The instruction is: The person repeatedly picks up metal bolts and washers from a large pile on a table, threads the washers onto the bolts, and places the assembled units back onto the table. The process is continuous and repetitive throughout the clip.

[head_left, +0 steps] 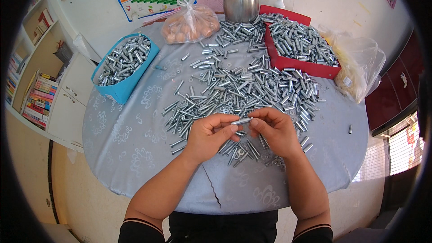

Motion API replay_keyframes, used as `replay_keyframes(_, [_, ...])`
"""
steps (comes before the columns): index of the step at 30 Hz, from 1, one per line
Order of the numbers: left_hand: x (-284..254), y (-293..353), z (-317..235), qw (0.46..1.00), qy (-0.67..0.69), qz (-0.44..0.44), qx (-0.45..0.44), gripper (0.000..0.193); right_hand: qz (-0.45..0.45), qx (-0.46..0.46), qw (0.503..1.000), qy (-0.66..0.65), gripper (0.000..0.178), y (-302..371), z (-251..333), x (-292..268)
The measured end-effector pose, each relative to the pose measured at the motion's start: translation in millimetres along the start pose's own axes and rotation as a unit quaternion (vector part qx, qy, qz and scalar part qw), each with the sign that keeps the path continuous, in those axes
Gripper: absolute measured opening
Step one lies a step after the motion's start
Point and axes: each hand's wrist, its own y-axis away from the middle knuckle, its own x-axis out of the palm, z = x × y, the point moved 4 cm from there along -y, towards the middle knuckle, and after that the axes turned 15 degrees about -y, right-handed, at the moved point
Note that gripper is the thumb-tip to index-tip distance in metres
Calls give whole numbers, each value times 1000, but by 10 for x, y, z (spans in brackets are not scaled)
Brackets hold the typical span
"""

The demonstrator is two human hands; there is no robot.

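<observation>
Between both hands, over the near edge of a big heap of loose metal parts, I hold a silvery expansion bolt point(240, 121) lying sideways. My left hand point(210, 136) pinches its left end between thumb and fingers. At the other end, the thumb and fingertips of my right hand point(274, 128) close round the tip; any small part there is hidden by the fingers. The heap point(252, 87) mixes metal sleeves, long bolts and washers. Several bolts point(243, 152) and washers lie just below my hands on the grey tablecloth point(148, 162).
A blue box point(123, 91) full of metal parts stands at left, a heaped red box point(306, 68) at back right. Behind are a bag of eggs point(189, 24), a steel canister point(241, 2) and a clear plastic bag point(360, 67). One sleeve point(350, 129) lies near the right edge.
</observation>
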Motion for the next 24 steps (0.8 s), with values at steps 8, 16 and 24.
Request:
replay_keyframes(8, [-190,13,-30,983,-6,-177,49,37,160,192,950,189,14,122,198,-120])
replay_keyframes(16, [-231,30,-99,966,-16,-250,65,35,-85,-155,959,-222,31,-17,430,-75])
replay_keyframes(24, [-255,15,-74,967,-33,-246,63,25,-115,-116,982,-94,23,-40,243,-342])
